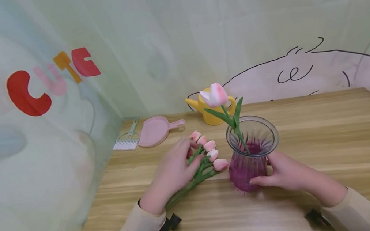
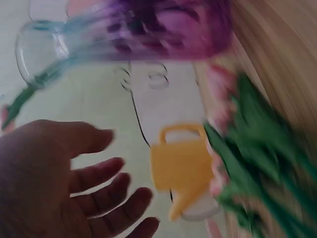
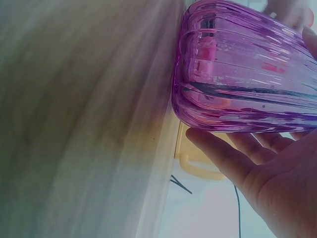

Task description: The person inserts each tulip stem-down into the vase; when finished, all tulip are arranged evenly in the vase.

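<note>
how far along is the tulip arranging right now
Looks done: one pink tulip stands in the purple vase. In hand: the right hand holds the vase, while the left hand is at the loose tulips, apparently gripping none. Apparently left: those loose tulips, five pink heads visible, lying on the table beside the vase.

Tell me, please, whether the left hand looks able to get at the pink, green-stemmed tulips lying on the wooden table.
Probably yes: the left hand, holding nothing, is right by the pink tulips, and nothing appears to stand between them.
</note>
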`<control>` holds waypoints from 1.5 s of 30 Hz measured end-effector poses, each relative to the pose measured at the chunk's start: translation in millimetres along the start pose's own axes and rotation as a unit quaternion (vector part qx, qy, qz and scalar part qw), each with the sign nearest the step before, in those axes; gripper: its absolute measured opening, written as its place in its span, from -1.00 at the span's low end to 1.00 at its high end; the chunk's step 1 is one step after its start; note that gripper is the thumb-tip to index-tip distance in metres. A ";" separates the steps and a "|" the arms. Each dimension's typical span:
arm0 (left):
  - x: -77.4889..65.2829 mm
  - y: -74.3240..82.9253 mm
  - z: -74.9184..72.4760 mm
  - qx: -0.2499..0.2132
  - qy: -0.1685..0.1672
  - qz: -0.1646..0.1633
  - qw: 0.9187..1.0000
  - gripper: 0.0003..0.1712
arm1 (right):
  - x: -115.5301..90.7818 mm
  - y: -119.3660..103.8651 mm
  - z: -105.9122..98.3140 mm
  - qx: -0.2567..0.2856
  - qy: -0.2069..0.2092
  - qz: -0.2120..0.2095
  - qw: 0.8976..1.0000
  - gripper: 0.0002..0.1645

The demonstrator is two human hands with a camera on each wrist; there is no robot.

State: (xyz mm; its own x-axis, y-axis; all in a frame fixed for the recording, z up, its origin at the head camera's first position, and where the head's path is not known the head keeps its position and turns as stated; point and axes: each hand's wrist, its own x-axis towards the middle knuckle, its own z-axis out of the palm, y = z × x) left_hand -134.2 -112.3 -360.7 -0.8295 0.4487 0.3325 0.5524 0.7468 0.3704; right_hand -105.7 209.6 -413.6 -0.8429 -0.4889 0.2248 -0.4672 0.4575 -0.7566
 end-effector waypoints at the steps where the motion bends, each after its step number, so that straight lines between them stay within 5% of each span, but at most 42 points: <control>1: -2.9 -8.2 -0.4 0.037 -0.022 -0.005 0.999 -0.74 | -0.5 0.2 0.0 -0.001 -0.001 0.001 1.000 0.02; 4: -9.0 -31.0 -2.9 0.095 -0.099 -0.036 0.990 -0.75 | -1.4 0.8 0.4 0.002 -0.004 0.005 1.000 0.02; 10: -14.3 -63.1 -7.7 0.096 -0.219 -0.122 0.963 -0.75 | -2.2 0.8 0.2 0.005 -0.003 0.008 1.000 0.05; 16: -15.5 -87.3 -1.4 0.106 -0.265 -0.173 0.943 -0.72 | -1.5 0.5 -0.3 0.008 -0.005 0.010 1.000 0.06; 23: -14.1 -93.6 -1.3 0.091 -0.286 -0.177 0.937 -0.81 | -1.7 0.8 -1.7 0.015 -0.004 0.010 1.000 0.07; 28: -15.5 -97.2 -4.4 0.084 -0.288 -0.176 0.938 -0.89 | -1.5 0.8 -1.2 0.015 -0.004 0.009 1.000 0.08; 39: -15.2 -99.4 -19.4 0.058 -0.223 -0.153 0.961 -0.89 | 1.1 -0.1 0.8 0.010 -0.005 -0.003 1.000 0.05; 45: -8.6 -94.9 -28.8 0.011 -0.126 -0.110 0.986 -0.92 | 0.2 0.0 -0.4 0.013 -0.003 0.004 1.000 0.06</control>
State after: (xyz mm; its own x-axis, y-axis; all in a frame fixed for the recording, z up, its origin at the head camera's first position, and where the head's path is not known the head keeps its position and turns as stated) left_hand -177.1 -201.1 -373.8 -0.9247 0.3802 0.0200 0.3574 0.8484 0.3905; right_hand -105.9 209.8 -413.3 -0.8449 -0.4901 0.2142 -0.4528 0.4422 -0.7743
